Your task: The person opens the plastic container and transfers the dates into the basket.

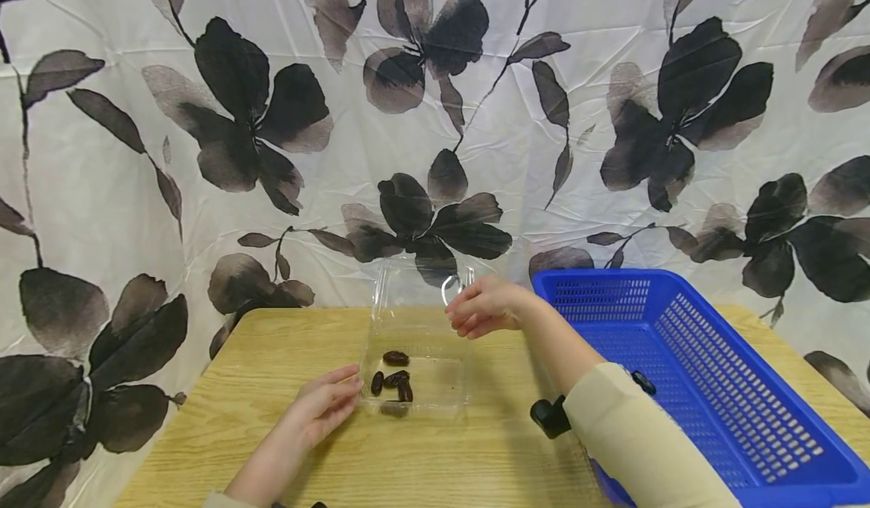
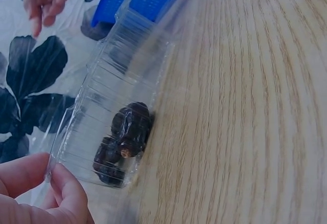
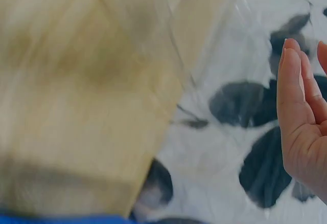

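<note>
A clear plastic clamshell container (image 1: 438, 380) rests on the table with its lid (image 1: 408, 297) raised at the back. Several dark brown, wrinkled dates (image 1: 396, 358) lie inside, mostly toward the left side. My left hand (image 1: 325, 402) is at the container's left edge; in the left wrist view, thumb and finger pinch its thin plastic rim (image 2: 55, 155). Beside the right edge of the raised lid, my right hand (image 1: 492, 306) hovers with nothing in its grasp. The right wrist view shows the fingers (image 3: 290, 81) of that hand fairly straight.
A large blue plastic basket (image 1: 686, 297) stands at the right of the wooden table (image 1: 272, 364), with a small dark item (image 1: 643, 382) in it. A white cloth (image 1: 353, 146) with dark flowers hangs behind the table.
</note>
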The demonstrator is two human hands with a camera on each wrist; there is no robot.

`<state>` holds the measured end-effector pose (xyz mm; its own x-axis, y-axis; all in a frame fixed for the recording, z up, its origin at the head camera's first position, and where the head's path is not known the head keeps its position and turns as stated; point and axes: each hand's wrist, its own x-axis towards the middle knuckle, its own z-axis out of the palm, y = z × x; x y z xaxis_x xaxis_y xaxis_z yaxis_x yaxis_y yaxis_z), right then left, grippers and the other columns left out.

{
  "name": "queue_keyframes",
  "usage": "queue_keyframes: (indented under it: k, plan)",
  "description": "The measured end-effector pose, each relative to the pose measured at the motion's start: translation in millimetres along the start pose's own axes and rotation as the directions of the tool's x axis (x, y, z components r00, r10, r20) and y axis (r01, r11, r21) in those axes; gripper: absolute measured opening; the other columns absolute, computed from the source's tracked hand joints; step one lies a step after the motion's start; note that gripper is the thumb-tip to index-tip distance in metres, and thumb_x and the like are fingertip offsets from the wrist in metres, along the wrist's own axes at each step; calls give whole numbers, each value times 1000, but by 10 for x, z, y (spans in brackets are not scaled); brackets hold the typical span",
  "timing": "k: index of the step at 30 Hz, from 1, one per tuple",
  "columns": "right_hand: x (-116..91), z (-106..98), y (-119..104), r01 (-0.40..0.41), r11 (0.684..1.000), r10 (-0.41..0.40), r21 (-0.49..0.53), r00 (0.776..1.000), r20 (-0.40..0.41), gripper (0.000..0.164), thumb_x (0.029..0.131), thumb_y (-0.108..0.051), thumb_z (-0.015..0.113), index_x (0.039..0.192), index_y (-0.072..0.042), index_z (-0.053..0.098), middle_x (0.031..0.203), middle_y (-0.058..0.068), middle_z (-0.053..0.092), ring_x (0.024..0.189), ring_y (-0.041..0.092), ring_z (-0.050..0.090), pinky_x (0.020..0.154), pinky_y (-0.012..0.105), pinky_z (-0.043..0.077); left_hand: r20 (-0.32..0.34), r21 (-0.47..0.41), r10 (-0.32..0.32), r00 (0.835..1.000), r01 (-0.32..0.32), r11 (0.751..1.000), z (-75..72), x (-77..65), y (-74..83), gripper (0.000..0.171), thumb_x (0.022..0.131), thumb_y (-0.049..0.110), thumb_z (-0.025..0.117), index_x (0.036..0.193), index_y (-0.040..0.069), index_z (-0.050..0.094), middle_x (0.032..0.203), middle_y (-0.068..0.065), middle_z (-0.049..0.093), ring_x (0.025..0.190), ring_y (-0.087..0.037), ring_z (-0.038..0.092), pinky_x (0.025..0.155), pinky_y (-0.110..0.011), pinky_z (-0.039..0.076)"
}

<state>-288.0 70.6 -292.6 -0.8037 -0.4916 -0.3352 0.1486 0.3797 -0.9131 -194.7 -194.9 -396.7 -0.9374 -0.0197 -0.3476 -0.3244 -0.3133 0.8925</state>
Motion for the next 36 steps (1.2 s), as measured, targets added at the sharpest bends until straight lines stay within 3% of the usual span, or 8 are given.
queue_keyframes:
  k: [10, 17, 20, 26, 30, 33, 36]
  plan:
    - [254, 530, 301, -33, 999, 33, -6, 999, 0, 19, 83, 3, 61, 100, 9, 62, 72, 7, 62, 63, 15, 60, 69, 32, 55, 6, 1, 5, 1000, -5, 1000, -6, 2, -23, 56, 88, -6, 57, 137, -11, 33, 107, -9, 53, 84, -12, 54, 73, -20, 47]
    - [333, 828, 483, -28, 999, 25, -26, 994, -109, 8, 79, 6, 64, 86, 9, 65, 71, 10, 61, 65, 22, 61, 65, 34, 55, 11, 9, 9, 1000, -9, 1000, -5, -6, -12, 56, 88, -6, 56, 138, -11, 31, 105, -8, 53, 83, -11, 54, 72, -19, 47]
    - [351, 937, 535, -32, 999, 28, -19, 984, -177, 4, 77, 6, 67, 78, 7, 63, 66, 9, 59, 59, 20, 59, 61, 34, 55, 16, 10, 9, 1000, -9, 1000, -7, -2, -8, 57, 88, -6, 56, 139, -11, 31, 104, -7, 53, 83, -11, 54, 72, -19, 47]
    - [388, 1112, 605, -49, 997, 29, -59, 953, -301, 16, 73, -3, 77, 72, 4, 62, 65, 12, 59, 55, 20, 58, 54, 32, 54, 22, 5, 13, 1000, -13, 1000, -13, 2, -12, 57, 88, -6, 56, 139, -11, 30, 100, -5, 53, 82, -10, 53, 72, -19, 47]
    - [444, 1196, 647, -67, 986, 4, -153, 924, -382, 26, 68, -10, 83, 62, 0, 60, 57, 10, 58, 47, 17, 55, 45, 26, 50, 14, 5, 12, 1000, -12, 1000, -15, 1, -10, 57, 88, -7, 56, 138, -12, 30, 98, -5, 53, 81, -10, 53, 72, -18, 47]
    - [481, 1229, 668, -92, 968, -14, -234, 909, -416, 31, 63, -11, 86, 55, -3, 57, 53, 8, 57, 42, 14, 52, 41, 23, 45, 13, -5, 9, 1000, -9, 1000, -17, 3, -10, 57, 88, -7, 56, 138, -12, 30, 99, -6, 54, 81, -10, 53, 71, -18, 47]
    - [493, 1231, 676, -93, 972, -1, -216, 917, -400, 27, 63, -8, 84, 57, -3, 58, 56, 7, 58, 46, 15, 53, 43, 23, 47, 16, -21, 8, 1000, -8, 1000, -22, 5, -15, 59, 87, -7, 58, 139, -12, 30, 100, -7, 54, 81, -10, 54, 71, -18, 47]
